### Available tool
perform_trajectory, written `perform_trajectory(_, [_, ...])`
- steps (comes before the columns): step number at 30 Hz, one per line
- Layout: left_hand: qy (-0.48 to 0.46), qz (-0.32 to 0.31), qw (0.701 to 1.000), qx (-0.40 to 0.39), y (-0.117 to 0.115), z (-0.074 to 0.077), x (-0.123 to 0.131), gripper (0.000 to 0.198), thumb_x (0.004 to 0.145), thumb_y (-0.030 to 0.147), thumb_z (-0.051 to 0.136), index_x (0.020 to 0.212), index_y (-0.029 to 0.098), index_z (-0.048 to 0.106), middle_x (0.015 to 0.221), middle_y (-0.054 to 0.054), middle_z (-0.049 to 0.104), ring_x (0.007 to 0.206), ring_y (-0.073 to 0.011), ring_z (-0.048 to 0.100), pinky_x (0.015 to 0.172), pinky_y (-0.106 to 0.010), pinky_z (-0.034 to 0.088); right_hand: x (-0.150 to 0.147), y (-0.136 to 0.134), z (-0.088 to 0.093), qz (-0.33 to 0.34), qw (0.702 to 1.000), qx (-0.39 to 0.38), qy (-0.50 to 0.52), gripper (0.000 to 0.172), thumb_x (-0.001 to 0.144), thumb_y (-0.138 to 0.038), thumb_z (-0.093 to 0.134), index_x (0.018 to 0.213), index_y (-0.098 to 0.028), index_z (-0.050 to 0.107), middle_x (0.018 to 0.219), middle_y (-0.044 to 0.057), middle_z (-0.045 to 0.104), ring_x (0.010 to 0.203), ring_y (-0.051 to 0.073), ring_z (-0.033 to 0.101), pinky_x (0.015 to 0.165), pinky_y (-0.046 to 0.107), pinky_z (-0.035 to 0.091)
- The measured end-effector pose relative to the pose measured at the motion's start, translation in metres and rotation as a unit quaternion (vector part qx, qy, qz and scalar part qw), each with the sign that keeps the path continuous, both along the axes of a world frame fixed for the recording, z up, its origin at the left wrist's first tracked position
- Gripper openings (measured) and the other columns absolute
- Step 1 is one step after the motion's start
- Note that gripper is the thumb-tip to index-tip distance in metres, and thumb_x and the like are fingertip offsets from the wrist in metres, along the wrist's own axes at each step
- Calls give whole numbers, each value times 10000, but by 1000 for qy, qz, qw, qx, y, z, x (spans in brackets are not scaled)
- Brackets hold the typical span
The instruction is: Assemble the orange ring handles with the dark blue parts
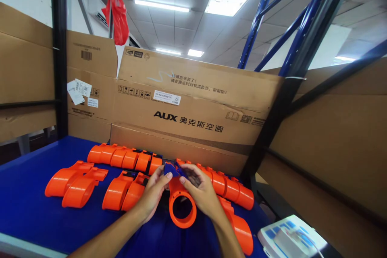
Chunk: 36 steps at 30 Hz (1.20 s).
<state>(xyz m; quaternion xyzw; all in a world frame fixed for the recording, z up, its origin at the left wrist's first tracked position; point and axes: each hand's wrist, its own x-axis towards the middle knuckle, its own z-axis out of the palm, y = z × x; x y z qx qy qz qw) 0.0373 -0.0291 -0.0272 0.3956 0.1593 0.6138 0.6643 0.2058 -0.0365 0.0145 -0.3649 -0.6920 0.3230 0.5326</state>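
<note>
Both hands hold one orange plastic housing (181, 205) with a round open ring facing me, just above the blue table (24, 205). My left hand (152, 195) grips its left side, thumb and fingers pinched near a small blue part (173, 169) at the top. My right hand (201, 193) wraps the right side, its fingers closed on the same blue part. Several more orange housings lie around: a row behind (123, 157), a pair at the left (75, 183), two beside my left hand (123, 191), and a row under my right arm (232, 189).
Large cardboard boxes (187, 109) wall off the back and both sides of the table. A black post (59, 52) and blue rack beams (302, 24) rise behind. A white device with blue buttons (290, 236) sits low at the right. A red bag (117, 16) hangs above.
</note>
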Motion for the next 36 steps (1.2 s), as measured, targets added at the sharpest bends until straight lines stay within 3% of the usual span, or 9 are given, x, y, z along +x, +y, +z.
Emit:
perform_trajectory(14, [16, 65, 998, 20, -2, 5, -2, 513, 725, 270, 854, 1190, 230, 642, 1207, -75, 705, 1165, -244, 640, 1008, -354, 486, 5, -4, 7, -43, 993, 45, -98, 367, 879, -410, 715, 1216, -266, 686, 1237, 88, 719, 1177, 310, 650, 1047, 500, 487])
perform_trajectory(21, [0, 63, 997, 34, -1, 1, -4, 623, 674, 244, 881, 1246, 225, 636, 1295, -99, 668, 1233, -295, 607, 1063, -403, 459, 3, -8, 8, -42, 988, 83, -126, 485, 895, -416, 687, 1341, -257, 579, 1329, 97, 664, 1231, 292, 619, 1053, 464, 491])
perform_trajectory(26, [26, 104, 992, 60, -2, -1, -6, 692, 682, 272, 870, 1321, 239, 606, 1384, -103, 620, 1334, -319, 523, 1126, -423, 403, 5, -11, 7, -80, 960, 129, -234, 531, 848, -421, 739, 1331, -264, 583, 1239, 87, 694, 1098, 288, 668, 959, 443, 539])
perform_trajectory(30, [70, 104, 989, 78, 0, 0, -9, 625, 751, 362, 812, 1325, 232, 602, 1332, -117, 654, 1266, -333, 584, 1092, -457, 434, 7, -10, 5, -120, 926, 219, -284, 692, 784, -449, 799, 1406, -286, 545, 1220, 101, 660, 1098, 302, 630, 978, 471, 520])
perform_trajectory(36, [140, 178, 969, 102, 3, 5, -10, 520, 732, 368, 826, 1193, 235, 627, 1197, -80, 714, 1141, -300, 652, 1031, -436, 467, 7, -8, 1, -132, 893, 270, -336, 647, 831, -447, 757, 1428, -312, 545, 1136, 112, 635, 1014, 304, 600, 918, 506, 523])
